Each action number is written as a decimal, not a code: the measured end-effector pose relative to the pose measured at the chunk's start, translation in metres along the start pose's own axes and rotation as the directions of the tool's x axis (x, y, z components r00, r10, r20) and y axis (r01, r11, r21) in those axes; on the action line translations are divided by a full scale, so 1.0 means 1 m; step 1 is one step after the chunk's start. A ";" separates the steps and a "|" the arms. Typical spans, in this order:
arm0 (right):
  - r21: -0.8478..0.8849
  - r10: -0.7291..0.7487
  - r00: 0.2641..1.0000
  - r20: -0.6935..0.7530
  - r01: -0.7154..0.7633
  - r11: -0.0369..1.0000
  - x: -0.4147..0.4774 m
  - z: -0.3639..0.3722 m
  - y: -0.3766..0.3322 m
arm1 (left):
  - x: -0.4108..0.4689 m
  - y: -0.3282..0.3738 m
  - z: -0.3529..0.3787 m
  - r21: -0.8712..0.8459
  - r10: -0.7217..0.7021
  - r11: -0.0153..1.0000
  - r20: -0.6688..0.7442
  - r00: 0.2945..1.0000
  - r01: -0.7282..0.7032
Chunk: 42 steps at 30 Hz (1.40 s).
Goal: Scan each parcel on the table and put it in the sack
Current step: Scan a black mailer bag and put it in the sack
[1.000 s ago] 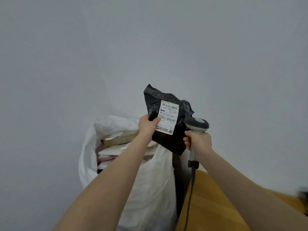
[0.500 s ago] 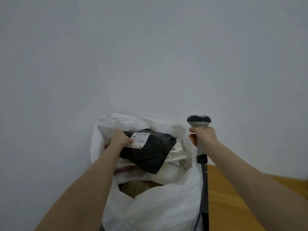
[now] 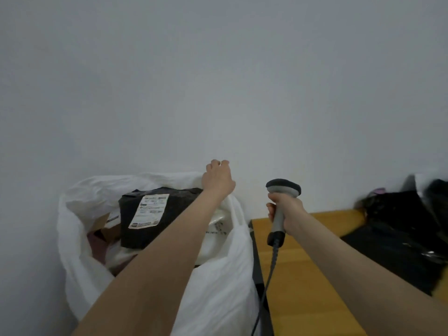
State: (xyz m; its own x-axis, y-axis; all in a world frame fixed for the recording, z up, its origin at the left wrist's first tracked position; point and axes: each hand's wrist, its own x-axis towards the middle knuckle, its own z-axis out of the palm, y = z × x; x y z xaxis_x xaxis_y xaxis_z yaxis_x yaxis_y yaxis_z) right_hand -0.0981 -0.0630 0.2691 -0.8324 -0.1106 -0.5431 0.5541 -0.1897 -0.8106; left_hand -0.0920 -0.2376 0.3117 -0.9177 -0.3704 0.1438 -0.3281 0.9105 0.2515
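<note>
Grey wall (image 3: 218, 69) behind, our left hand (image 3: 218, 180), fingers (image 3: 219, 163) loosely curled and empty, hovers over the sack (image 3: 218, 299) holding the black parcel (image 3: 174, 214), while our right hand (image 3: 287, 214) grips the scanner (image 3: 283, 190).

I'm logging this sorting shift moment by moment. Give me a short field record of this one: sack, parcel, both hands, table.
sack: white, open, partly filled
black parcel: lies on top in the sack, label up
left hand: holds nothing, over the sack's far rim
right hand: grips scanner, head up
table: wooden, dark parcels at its right
</note>
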 end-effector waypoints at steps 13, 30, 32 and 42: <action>0.157 0.062 0.948 -0.311 -0.014 0.988 -0.026 -0.215 0.014 | -0.058 0.213 0.119 -0.041 0.325 0.944 0.287 0.901 -0.328; 0.167 0.109 0.873 -0.474 -0.033 0.985 0.023 -0.485 -0.028 | -0.129 0.421 0.262 -0.093 0.305 0.949 0.507 0.806 -0.301; 0.166 0.129 0.872 -0.473 -0.056 0.985 0.047 -0.491 -0.028 | -0.120 0.423 0.284 -0.093 0.277 0.958 0.549 0.788 -0.272; 0.179 0.211 0.847 -0.487 -0.139 0.974 0.184 -0.523 0.004 | -0.077 0.447 0.425 -0.043 0.127 0.989 0.731 0.671 -0.139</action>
State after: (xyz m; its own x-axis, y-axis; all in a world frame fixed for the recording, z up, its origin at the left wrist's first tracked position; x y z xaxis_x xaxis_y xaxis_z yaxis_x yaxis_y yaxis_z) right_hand -0.2417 0.4263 0.0510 -0.5819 0.3417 -0.7380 0.6533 -0.3442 -0.6744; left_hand -0.2636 0.2756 0.0059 -0.8210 0.0009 -0.5709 -0.1869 0.9445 0.2703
